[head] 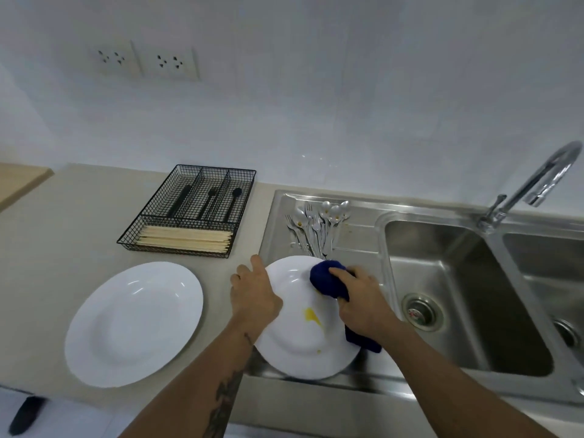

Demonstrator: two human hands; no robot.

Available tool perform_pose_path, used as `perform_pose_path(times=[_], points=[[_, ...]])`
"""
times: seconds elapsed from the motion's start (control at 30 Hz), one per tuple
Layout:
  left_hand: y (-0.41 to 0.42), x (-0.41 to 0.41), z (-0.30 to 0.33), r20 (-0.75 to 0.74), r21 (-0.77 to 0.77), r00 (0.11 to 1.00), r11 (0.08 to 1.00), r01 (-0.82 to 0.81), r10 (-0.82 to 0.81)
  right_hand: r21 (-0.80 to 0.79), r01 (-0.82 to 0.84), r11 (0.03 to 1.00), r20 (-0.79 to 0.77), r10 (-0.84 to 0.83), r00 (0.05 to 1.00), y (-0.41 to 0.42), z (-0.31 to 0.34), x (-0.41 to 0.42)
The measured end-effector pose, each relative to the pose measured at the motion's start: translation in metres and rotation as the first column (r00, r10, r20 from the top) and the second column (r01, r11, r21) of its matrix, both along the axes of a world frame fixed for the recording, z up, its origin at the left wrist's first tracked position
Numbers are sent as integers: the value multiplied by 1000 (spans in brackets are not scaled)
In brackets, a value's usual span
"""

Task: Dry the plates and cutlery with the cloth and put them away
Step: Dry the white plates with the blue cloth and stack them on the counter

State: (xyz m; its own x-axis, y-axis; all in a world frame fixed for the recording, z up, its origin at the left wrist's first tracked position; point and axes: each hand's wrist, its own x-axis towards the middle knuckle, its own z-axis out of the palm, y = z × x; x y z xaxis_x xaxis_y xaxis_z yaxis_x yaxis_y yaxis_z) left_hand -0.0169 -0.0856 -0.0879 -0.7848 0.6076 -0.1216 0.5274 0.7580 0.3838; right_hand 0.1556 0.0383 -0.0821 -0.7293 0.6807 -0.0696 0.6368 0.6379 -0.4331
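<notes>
Both forearms are reaching in from 6 o'clock toward 12, bare, the left one tattooed. The left hand (252, 295) is gripping a plate (303, 339) at its 10 o'clock rim, thumb on top. The right hand (360, 298) is pressing a bunched cloth (325, 279) down, fingers curled over it.

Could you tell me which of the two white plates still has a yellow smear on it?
The plate held over the sink's draining board, gripped by the left hand and wiped with the blue cloth. The other plate, on the counter, looks spotless.
</notes>
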Motion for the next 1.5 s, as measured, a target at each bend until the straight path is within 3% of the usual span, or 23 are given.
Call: perform_pose_path(times=[0.13, 0.27, 0.33, 0.4, 0.5, 0.7, 0.87, 0.97, 1.07, 1.13, 1.27, 1.37, 1.5], points=[[-11, -20, -8, 234, 351, 971, 936, -38, -49, 22, 64, 998, 24, -64, 998, -13, 0, -1], [-21, -30, -6, 479, 562, 875, 791, -241, -73, 47, 123, 991, 54, -125, 991, -26, 0, -1], [-25, -32, -4, 614, 603, 784, 695, -392, -92, 55, 147, 988, 63, -150, 987, -32, 1, -1], [-28, -35, -2, 761, 577, 632, 597, -557, -147, 46, 171, 984, 64, -174, 983, -37, 2, -2], [-32, -37, 3, 869, 488, 443, 527, -696, -221, 22, 207, 978, 47, -208, 977, -45, 6, -5], [-34, -39, 16, 886, 464, 352, 549, -695, -303, 125, 243, 962, -53, -238, 970, -65, 17, -18], [-29, -38, 33, 861, 500, 325, 537, -680, -391, 288, 191, 938, 82, -223, 971, -76, 22, -22], [-26, -43, 44, 841, 521, 320, 497, -694, -435, 186, 140, 972, 142, -168, 975, -88, 31, -27], [-24, -45, 48, 832, 524, 303, 480, -704, -464, -40, 36, 999, 102, -32, 994, -107, 47, -36], [-22, -41, 52, 830, 524, 283, 501, -689, -480, -93, -53, 994, 68, 59, 996, -115, 54, -47], [-19, -30, 63, 812, 532, 239, 509, -676, -532, 165, -71, 984, 70, 60, 996, -90, 53, -66], [-23, -36, 73, 801, 534, 234, 481, -695, -552, 341, 67, 938, 130, -118, 984, -60, 58, -65], [-26, -52, 88, 788, 542, 249, 443, -714, -563, 424, 184, 887, 158, -272, 949, -62, 69, -62]])
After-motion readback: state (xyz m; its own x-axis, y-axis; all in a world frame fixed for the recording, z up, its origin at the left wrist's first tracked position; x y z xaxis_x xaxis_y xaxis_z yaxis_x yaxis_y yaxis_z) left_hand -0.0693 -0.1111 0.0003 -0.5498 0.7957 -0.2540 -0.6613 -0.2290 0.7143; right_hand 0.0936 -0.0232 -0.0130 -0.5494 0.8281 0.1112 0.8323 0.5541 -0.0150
